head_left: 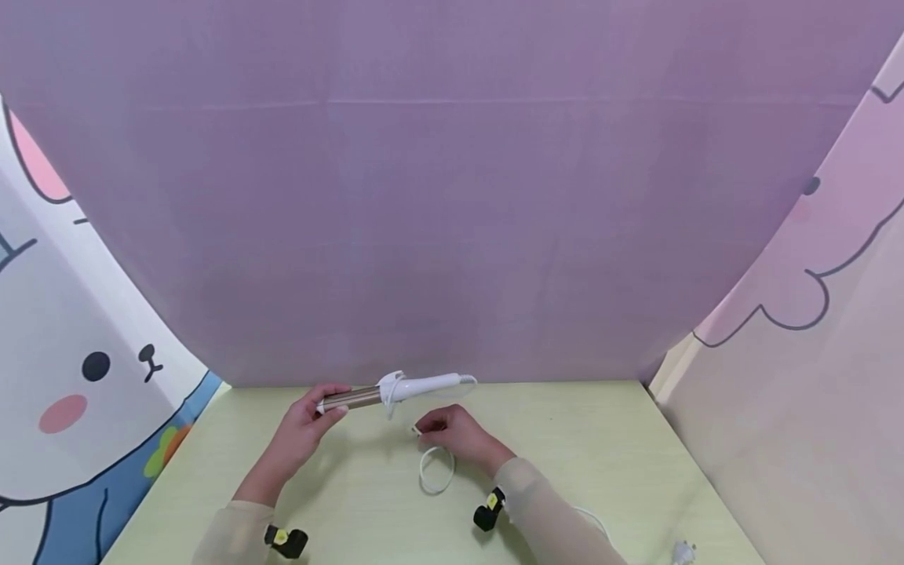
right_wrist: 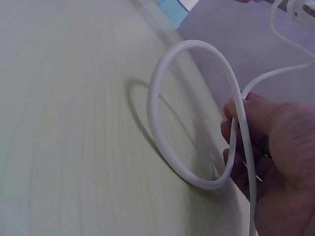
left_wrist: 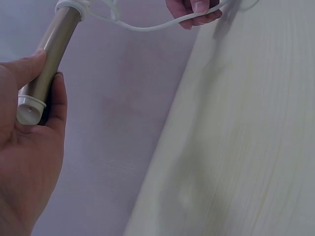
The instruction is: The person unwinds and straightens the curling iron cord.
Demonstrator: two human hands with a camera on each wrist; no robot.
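Note:
A curling iron (head_left: 422, 387) with a white handle and a gold-brown barrel is held up off the table, roughly level. My left hand (head_left: 300, 430) grips the barrel near its white tip, thumb on one side and fingers on the other, as the left wrist view also shows. A stretch of white cord (right_wrist: 154, 113) passes close around the iron where handle meets barrel. It runs on to my right hand (head_left: 459, 435), which pinches it between thumb and fingers. Below those fingers the cord hangs in a round loop, seen large in the right wrist view.
The pale wood-grain table (head_left: 367, 502) lies under both hands. On its front right part is the white plug (head_left: 683, 552), with some cord (head_left: 593, 518) beside the right sleeve. A purple cloth (head_left: 452, 196) stands behind, with cartoon-printed cloths at both sides.

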